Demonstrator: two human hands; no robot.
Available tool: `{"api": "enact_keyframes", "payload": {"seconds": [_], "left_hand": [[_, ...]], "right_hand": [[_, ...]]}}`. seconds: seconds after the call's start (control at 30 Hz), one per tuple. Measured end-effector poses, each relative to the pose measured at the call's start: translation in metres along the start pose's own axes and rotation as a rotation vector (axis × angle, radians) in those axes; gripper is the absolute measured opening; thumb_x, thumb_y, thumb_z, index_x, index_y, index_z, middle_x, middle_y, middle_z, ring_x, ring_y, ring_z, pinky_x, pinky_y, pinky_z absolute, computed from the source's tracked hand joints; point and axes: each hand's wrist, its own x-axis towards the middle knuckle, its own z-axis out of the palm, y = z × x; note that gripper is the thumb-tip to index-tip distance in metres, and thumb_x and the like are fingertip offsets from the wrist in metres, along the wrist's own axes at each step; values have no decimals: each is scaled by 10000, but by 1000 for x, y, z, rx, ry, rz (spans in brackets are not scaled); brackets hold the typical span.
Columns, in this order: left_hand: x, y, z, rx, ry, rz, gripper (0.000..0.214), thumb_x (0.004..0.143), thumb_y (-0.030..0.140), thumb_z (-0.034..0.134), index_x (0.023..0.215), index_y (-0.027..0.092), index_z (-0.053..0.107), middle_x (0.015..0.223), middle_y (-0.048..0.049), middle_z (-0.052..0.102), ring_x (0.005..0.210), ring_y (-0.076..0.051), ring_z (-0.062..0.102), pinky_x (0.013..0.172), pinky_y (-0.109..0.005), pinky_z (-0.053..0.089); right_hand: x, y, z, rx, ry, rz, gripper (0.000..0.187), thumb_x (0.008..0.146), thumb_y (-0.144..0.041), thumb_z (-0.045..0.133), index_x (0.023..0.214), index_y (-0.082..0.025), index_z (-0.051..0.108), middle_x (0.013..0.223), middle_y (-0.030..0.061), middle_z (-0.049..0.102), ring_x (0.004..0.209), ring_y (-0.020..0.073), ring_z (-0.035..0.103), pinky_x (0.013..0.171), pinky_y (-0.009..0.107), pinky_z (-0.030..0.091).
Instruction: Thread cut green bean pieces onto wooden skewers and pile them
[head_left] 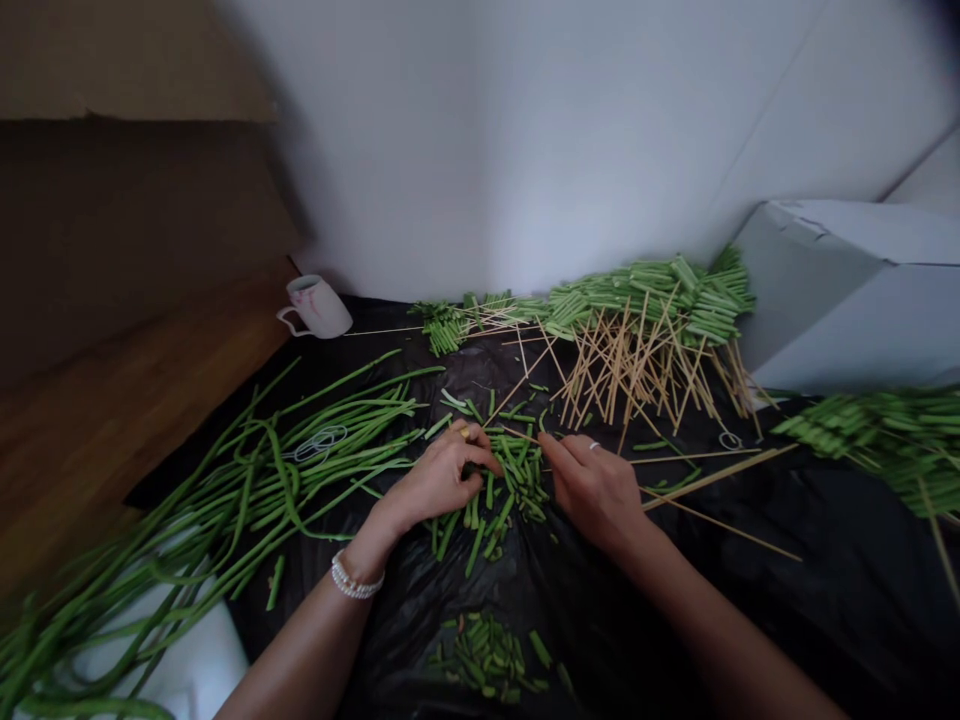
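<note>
Above the black plastic sheeting (420, 600), the left hand (439, 472) curls its fingers over loose, short-cut green stalks (525, 468), grip unclear, while the right hand (596, 490) pinches a slim tan wooden skewer (520, 435), apparently for threading, which calls for aligning one stalk with the tip.

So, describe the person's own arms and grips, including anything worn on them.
The left forearm and right forearm are sleeveless as far as they show. The left grip is ungloved and wears a gold-coloured ring; its wrist carries a bracelet of small whitish beads. The right grip, also ungloved, wears a silvery ring.
</note>
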Motion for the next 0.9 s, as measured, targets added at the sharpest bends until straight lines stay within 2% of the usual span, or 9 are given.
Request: {"api": "enact_keyframes", "payload": {"seconds": [0.1, 0.2, 0.3, 0.37, 0.47, 0.53, 0.6, 0.73, 0.9], "left_hand": [[-1, 3, -1, 86, -46, 3, 342, 669, 42, 576, 900, 248, 723, 962, -32, 567, 966, -211, 503, 956, -382, 359], [0, 5, -1, 136, -40, 7, 237, 731, 100, 605, 887, 240, 716, 961, -39, 567, 964, -213, 503, 945, -391, 364], [1, 4, 0, 110, 10, 31, 150, 813, 163, 592, 876, 231, 711, 982, -50, 598, 961, -207, 521, 923, -383, 383], [3, 1, 0, 33, 91, 29, 141, 847, 188, 578, 887, 223, 708, 988, -53, 640, 964, -204, 542, 917, -373, 395], [5, -4, 1, -168, 277, -89, 126, 849, 219, 596, 894, 207, 714, 923, -51, 700, 914, -198, 594, 882, -349, 430], [7, -6, 1, -381, 397, -233, 139, 819, 257, 645, 916, 195, 723, 915, -56, 720, 870, -195, 629, 842, -331, 461], [7, -7, 3, -637, 453, -359, 214, 777, 286, 696, 962, 183, 727, 939, -61, 732, 849, -189, 652, 817, -313, 485], [8, -5, 9, -1042, 407, -459, 282, 733, 304, 746, 979, 170, 731, 872, -51, 746, 782, -154, 673, 775, -271, 506], [9, 2, 12, -1237, 375, -505, 267, 691, 257, 788, 926, 146, 727, 863, -64, 749, 790, -151, 696, 751, -241, 517]], "right_hand": [[0, 0, 1, -12, 7, -5, 317, 883, -105, 424, 1127, -150, 621, 763, 29, 625, 719, 145, 515, 633, 272, 345], [-1, -1, 3, -13, 56, -12, 318, 868, -92, 440, 1123, -141, 622, 750, 23, 612, 714, 143, 508, 622, 276, 341], [-1, -1, 4, 0, 107, -19, 330, 857, -73, 444, 1134, -123, 615, 760, 23, 610, 724, 140, 510, 625, 276, 345], [-2, 0, 3, 5, 153, -36, 339, 856, -67, 448, 1154, -113, 603, 761, 23, 610, 724, 137, 510, 624, 276, 345], [-2, 0, 1, -3, 230, -74, 378, 854, -52, 459, 1211, -112, 568, 747, 13, 605, 699, 126, 498, 612, 276, 331], [-3, -1, 0, -23, 252, -102, 410, 849, -39, 464, 1242, -122, 549, 740, 5, 603, 674, 117, 484, 601, 278, 317], [-3, -3, 0, -48, 239, -124, 424, 845, -32, 468, 1249, -129, 549, 731, 1, 596, 657, 113, 470, 592, 280, 301], [-3, -6, 0, -85, 215, -144, 422, 837, -31, 477, 1239, -129, 562, 717, 1, 581, 646, 115, 447, 587, 288, 276], [-4, -7, 0, -88, 197, -133, 445, 835, -32, 478, 1265, -127, 543, 731, 2, 579, 663, 124, 445, 588, 292, 275]]}}
